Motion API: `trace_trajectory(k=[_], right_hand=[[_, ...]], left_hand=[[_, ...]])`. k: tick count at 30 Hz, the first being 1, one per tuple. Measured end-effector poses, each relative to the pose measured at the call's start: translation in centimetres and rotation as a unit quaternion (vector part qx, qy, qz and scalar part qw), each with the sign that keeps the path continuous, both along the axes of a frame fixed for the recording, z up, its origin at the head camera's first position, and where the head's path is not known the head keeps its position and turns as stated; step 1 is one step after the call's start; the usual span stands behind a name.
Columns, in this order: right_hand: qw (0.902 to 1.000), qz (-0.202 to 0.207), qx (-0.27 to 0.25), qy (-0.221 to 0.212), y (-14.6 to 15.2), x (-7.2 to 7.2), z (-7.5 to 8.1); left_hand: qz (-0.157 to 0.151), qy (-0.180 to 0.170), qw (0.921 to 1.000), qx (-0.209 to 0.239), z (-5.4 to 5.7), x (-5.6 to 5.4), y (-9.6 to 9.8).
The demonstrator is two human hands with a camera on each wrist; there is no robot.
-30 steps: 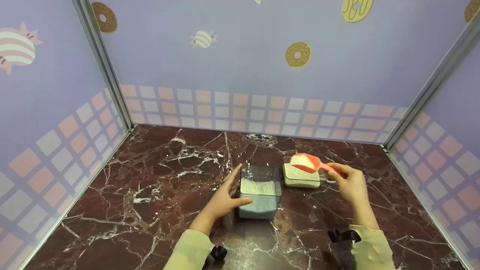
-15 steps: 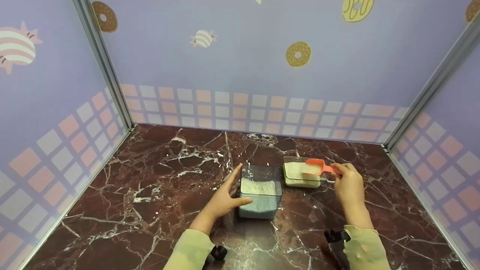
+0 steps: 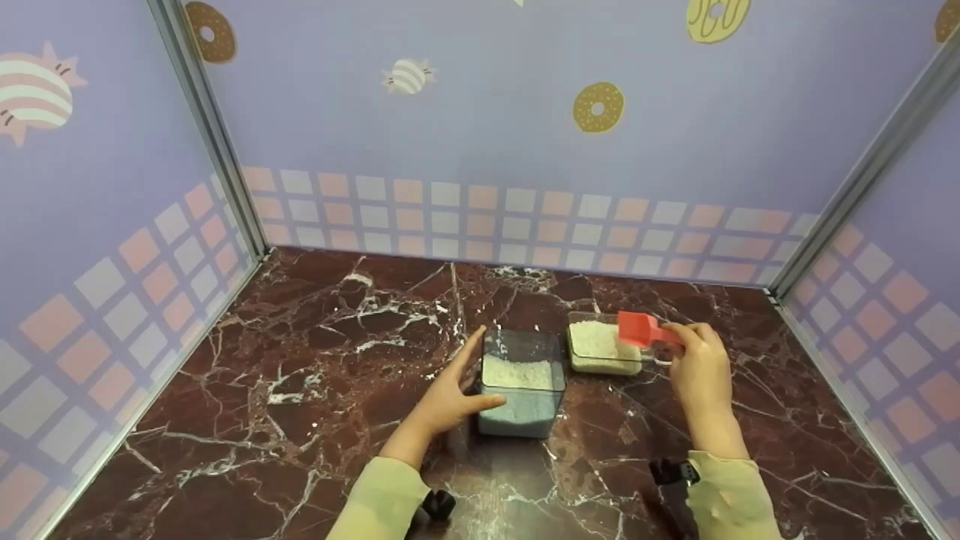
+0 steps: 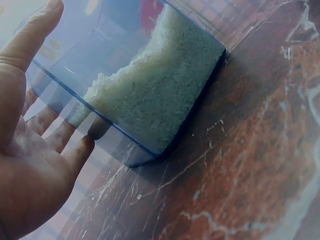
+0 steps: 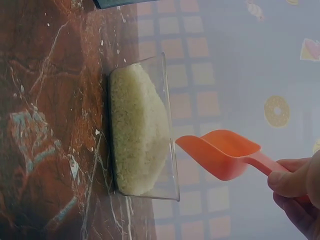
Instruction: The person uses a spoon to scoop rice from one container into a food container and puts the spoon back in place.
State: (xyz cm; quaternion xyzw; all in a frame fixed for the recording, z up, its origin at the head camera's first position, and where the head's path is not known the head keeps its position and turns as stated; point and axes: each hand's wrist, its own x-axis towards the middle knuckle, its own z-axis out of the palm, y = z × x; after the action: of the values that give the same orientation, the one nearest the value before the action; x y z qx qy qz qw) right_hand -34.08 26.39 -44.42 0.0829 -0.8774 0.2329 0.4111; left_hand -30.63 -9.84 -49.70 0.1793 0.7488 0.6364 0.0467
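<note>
A clear bluish container (image 3: 517, 409) part full of rice stands in the middle of the table. My left hand (image 3: 448, 397) rests against its left side with spread, mostly straight fingers, the thumb along the front. In the left wrist view the fingers (image 4: 60, 137) touch the clear wall. My right hand (image 3: 701, 367) holds an orange-red scoop (image 3: 637, 330) by its handle, over the right edge of a smaller clear container (image 3: 604, 366). Heaped rice (image 5: 137, 135) fills much of that one. No rice shows in the scoop (image 5: 227, 150) in the right wrist view.
A dark red marbled table (image 3: 300, 450) carries scattered white grains, mostly left of and behind the bigger container. Purple panels (image 3: 487, 135) with metal corner posts (image 3: 214, 142) enclose the back and sides. The two containers stand close together.
The right hand's scoop, full a second ago, has moved right and tipped over the smaller container; its rice has left it. The left hand and both containers stay put.
</note>
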Motion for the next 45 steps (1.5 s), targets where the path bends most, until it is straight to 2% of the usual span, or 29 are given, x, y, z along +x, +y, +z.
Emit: trace_trajectory(k=[5, 13, 17, 22, 25, 28, 32, 35, 38, 42, 45], right_hand=[[0.9999, 0.003, 0.002, 0.016, 0.1, 0.1, 0.1], [0.9998, 0.008, 0.012, 0.013, 0.1, 0.2, 0.1], [0.9999, 0.005, -0.009, -0.002, 0.2, 0.3, 0.3], [0.9955, -0.008, -0.078, -0.054, 0.8, 0.4, 0.8], [0.9853, -0.017, -0.135, -0.103, 1.2, 0.6, 1.5], [0.9687, -0.006, -0.186, -0.164, 1.6, 1.0, 2.3], [0.9417, 0.044, -0.231, -0.24, 1.4, 1.5, 3.3], [0.923, 0.089, -0.255, -0.274, 0.6, 2.0, 3.8], [0.9158, 0.126, -0.253, -0.285, -0.4, 2.6, 4.4], [0.9189, 0.165, -0.219, -0.283, -1.8, 3.3, 4.9], [0.9177, 0.187, -0.202, -0.286, -2.9, 3.9, 5.2]], left_hand=[[-0.002, 0.004, 1.0, 0.001, -0.1, -0.2, 0.0], [0.001, 0.008, 1.0, 0.0, -0.1, -0.1, 0.0], [0.004, 0.008, 1.0, -0.001, -0.2, -0.1, 0.0], [0.003, 0.009, 1.0, 0.001, -0.2, -0.1, 0.1], [0.001, 0.007, 1.0, 0.002, -0.1, -0.1, 0.1], [-0.001, 0.005, 1.0, 0.006, -0.1, 0.0, 0.1], [-0.001, 0.007, 0.9999, 0.011, -0.1, 0.0, 0.1], [0.0, 0.008, 0.9999, 0.012, -0.2, -0.1, 0.0], [0.0, 0.008, 0.9999, 0.013, -0.2, -0.1, 0.0], [-0.001, 0.012, 0.9998, 0.015, -0.2, -0.1, 0.0], [0.0, 0.014, 0.9998, 0.017, -0.2, -0.1, 0.1]])
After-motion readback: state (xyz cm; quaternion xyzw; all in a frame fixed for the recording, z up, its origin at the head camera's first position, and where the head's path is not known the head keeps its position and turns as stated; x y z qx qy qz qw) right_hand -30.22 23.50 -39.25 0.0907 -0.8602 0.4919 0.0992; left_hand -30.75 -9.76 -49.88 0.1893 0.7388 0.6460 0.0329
